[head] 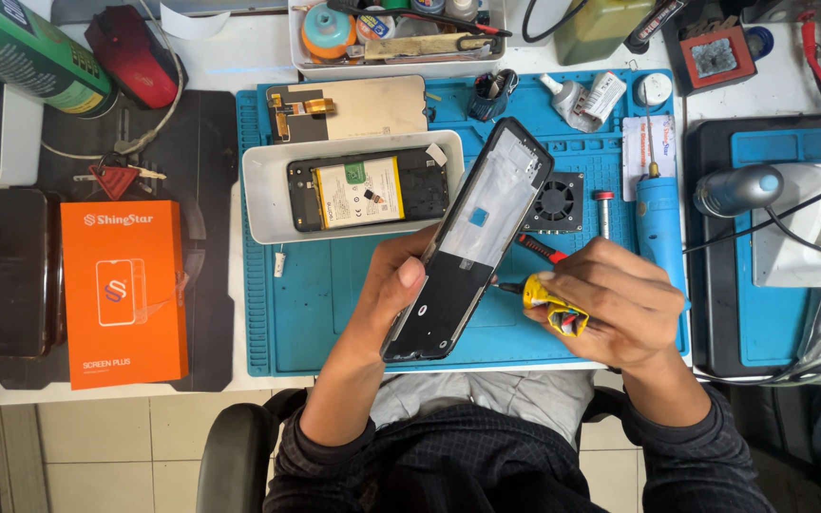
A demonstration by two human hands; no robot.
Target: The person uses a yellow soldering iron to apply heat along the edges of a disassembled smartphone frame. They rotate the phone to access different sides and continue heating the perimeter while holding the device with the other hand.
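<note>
My left hand (387, 285) grips a black phone frame (472, 237) by its lower left edge and holds it tilted above the blue work mat (306, 313). The frame's inner side faces up, with a pale upper half. My right hand (615, 304) is closed around a small yellow tube (551, 304) wrapped in tape, its dark nozzle touching the frame's right edge. A red-handled tool (539, 249) lies on the mat just above that hand.
A white tray (263, 204) holds an opened phone body with its battery (361, 193). A detached screen panel (353, 106) lies behind it. An orange box (124, 290) and a dark phone (9, 271) sit left. A small fan (555, 201), blue tool (659, 223) and hot-air handle (738, 190) are right.
</note>
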